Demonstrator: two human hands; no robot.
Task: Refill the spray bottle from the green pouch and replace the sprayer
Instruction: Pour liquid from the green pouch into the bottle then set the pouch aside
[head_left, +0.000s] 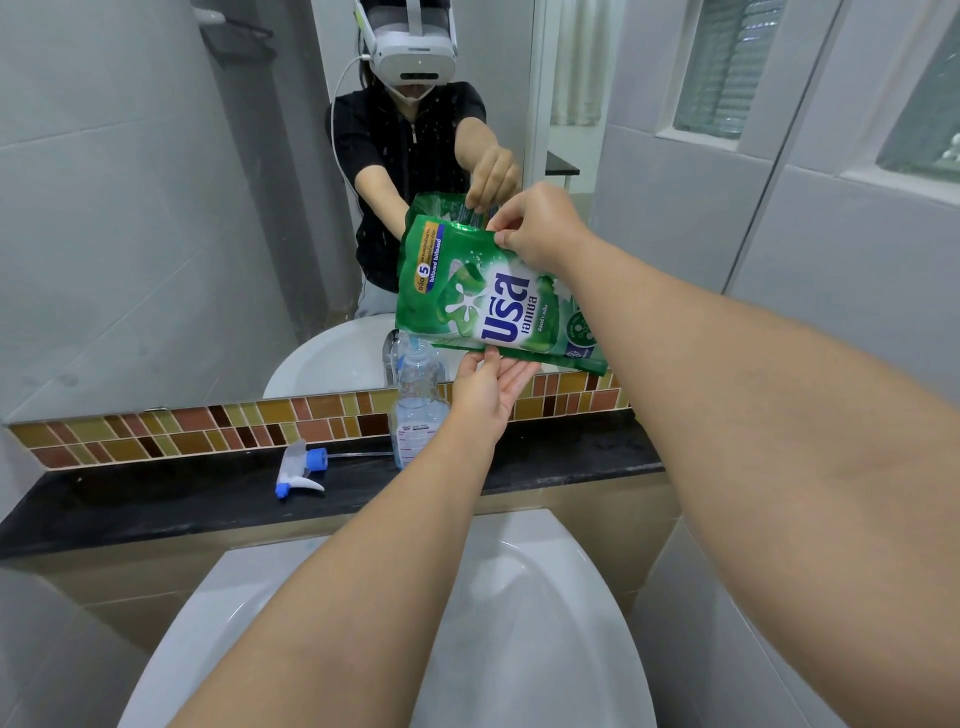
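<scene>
The green pouch hangs tilted over the clear spray bottle, its lower left corner right above the bottle's open neck. My right hand pinches the pouch's top edge. My left hand supports the pouch's bottom edge from below with its fingertips. The bottle stands upright on the black ledge, with a little pale liquid at its bottom. The white and blue sprayer lies on its side on the ledge, left of the bottle, its dip tube pointing at the bottle.
A white sink basin lies below my arms. Behind the ledge run a strip of brown and gold mosaic tiles and a mirror that reflects a person with a headset. Grey tiled walls and a window stand at the right.
</scene>
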